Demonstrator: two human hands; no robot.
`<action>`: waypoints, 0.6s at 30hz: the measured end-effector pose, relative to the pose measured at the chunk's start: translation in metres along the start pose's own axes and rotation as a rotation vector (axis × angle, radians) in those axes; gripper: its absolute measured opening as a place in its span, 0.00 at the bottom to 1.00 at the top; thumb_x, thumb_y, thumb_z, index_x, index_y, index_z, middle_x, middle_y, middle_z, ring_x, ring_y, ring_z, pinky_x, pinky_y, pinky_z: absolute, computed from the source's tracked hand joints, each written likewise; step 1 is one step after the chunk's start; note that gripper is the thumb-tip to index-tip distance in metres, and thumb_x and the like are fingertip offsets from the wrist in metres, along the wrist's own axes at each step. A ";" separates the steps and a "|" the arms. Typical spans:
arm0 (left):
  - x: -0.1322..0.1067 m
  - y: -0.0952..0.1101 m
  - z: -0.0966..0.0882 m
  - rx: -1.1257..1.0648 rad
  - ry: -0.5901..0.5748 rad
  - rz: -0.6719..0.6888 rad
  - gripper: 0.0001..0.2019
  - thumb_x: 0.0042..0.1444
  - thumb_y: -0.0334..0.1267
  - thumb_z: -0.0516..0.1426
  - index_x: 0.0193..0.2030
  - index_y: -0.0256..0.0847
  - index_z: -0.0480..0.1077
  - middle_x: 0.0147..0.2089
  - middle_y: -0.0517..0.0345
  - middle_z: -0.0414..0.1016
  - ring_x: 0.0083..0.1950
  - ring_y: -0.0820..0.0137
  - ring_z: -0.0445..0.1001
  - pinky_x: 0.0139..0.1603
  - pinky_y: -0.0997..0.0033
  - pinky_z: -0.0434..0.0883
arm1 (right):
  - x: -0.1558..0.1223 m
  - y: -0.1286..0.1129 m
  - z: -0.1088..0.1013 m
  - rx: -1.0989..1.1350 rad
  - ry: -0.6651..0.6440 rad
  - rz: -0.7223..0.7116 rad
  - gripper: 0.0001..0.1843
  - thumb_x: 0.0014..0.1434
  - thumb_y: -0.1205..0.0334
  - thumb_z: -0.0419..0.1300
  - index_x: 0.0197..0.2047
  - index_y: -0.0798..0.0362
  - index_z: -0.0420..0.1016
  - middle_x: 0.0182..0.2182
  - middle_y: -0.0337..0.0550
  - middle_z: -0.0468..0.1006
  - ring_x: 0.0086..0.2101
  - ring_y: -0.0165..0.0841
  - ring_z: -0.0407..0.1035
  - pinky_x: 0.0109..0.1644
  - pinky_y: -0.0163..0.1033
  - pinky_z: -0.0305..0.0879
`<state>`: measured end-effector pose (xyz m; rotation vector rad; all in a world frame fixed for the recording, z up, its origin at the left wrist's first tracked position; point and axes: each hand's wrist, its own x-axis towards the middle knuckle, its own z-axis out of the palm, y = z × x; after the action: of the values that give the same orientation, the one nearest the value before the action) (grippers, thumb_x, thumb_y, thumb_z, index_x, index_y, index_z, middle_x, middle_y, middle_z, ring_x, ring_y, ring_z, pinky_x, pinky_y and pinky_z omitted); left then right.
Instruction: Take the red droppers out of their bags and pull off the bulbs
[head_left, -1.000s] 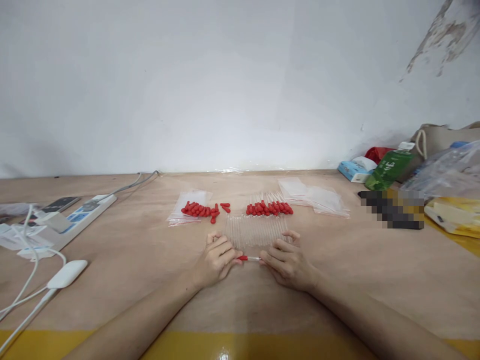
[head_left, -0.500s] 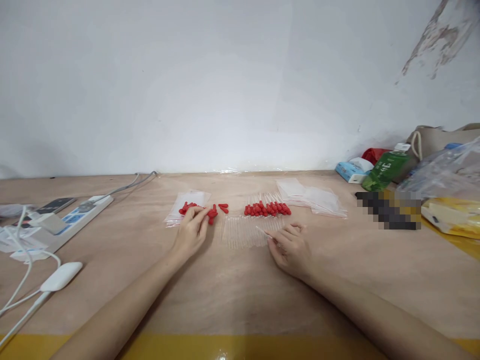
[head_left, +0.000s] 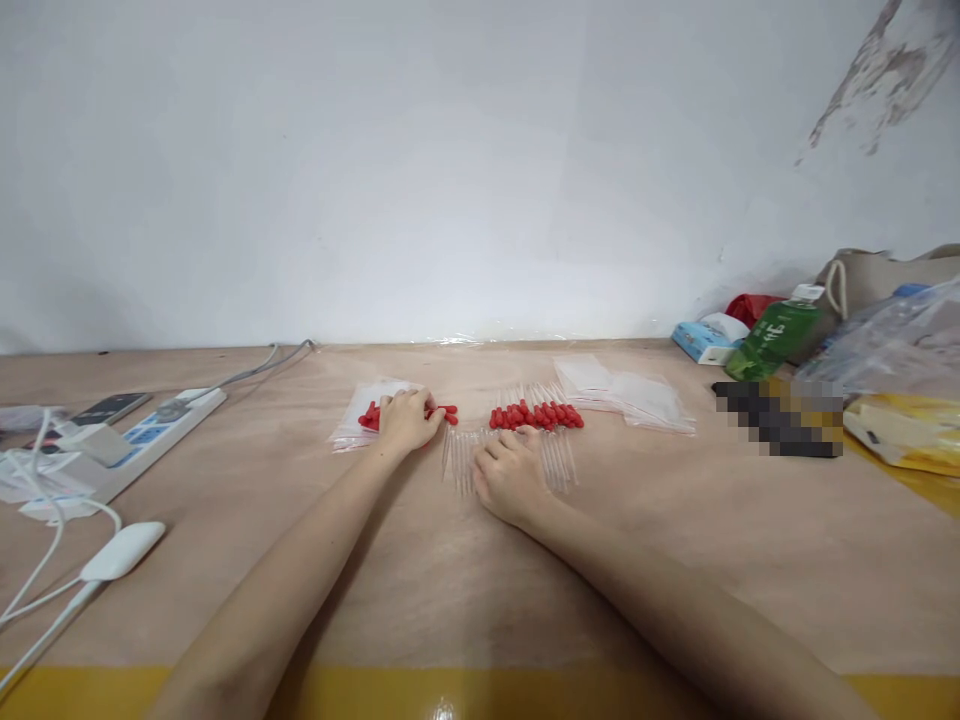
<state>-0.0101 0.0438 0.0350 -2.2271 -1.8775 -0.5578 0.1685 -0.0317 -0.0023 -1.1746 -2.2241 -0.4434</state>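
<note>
Obscuring red bulbs (head_left: 368, 416) partly: left hand (head_left: 409, 419)

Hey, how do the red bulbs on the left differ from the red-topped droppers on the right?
The red bulbs show no tubes; the red-topped droppers have thin, pale tubes. The red bulbs lie clustered, partly hidden by the left hand; the red-topped droppers lie side by side in a row. Both show bright red.

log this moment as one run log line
left hand: at red bulbs | right hand: over row of clear tubes | red-capped tubes: just beyond right hand | grip, both hands: unclear
</note>
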 end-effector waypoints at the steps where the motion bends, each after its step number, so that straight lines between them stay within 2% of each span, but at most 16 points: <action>1: -0.001 0.000 0.000 0.000 0.015 0.004 0.09 0.53 0.43 0.51 0.30 0.41 0.67 0.37 0.53 0.73 0.43 0.59 0.67 0.43 0.58 0.56 | -0.001 -0.001 0.000 0.006 -0.010 0.004 0.09 0.56 0.61 0.52 0.33 0.54 0.72 0.28 0.44 0.73 0.36 0.36 0.60 0.49 0.51 0.44; 5: -0.003 0.005 -0.004 -0.045 0.045 0.062 0.09 0.55 0.41 0.50 0.31 0.42 0.68 0.39 0.54 0.72 0.45 0.60 0.66 0.44 0.58 0.55 | -0.003 -0.005 -0.001 0.031 -0.046 0.016 0.16 0.56 0.51 0.52 0.33 0.55 0.73 0.30 0.45 0.73 0.37 0.37 0.60 0.50 0.53 0.43; 11: 0.006 0.029 0.003 -0.122 -0.131 0.174 0.10 0.53 0.44 0.52 0.32 0.44 0.71 0.41 0.55 0.71 0.48 0.61 0.64 0.48 0.58 0.54 | -0.002 -0.008 0.000 0.058 -0.044 0.040 0.23 0.55 0.42 0.51 0.34 0.55 0.73 0.32 0.48 0.74 0.39 0.39 0.60 0.49 0.54 0.43; 15: 0.016 0.047 0.016 -0.119 -0.207 0.176 0.15 0.53 0.49 0.50 0.31 0.43 0.72 0.42 0.53 0.71 0.49 0.58 0.64 0.49 0.54 0.55 | -0.002 -0.001 -0.005 0.062 -0.022 0.088 0.20 0.56 0.46 0.51 0.32 0.54 0.73 0.30 0.46 0.74 0.37 0.37 0.61 0.48 0.51 0.44; 18: 0.020 0.055 0.023 -0.104 -0.240 0.138 0.16 0.53 0.49 0.49 0.30 0.41 0.73 0.43 0.50 0.70 0.49 0.56 0.63 0.48 0.51 0.55 | -0.006 0.010 -0.014 0.050 0.016 0.095 0.16 0.57 0.51 0.52 0.29 0.53 0.73 0.28 0.44 0.74 0.35 0.35 0.61 0.47 0.49 0.44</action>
<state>0.0500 0.0600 0.0280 -2.5688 -1.8175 -0.3894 0.1840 -0.0377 0.0050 -1.2400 -2.1432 -0.3557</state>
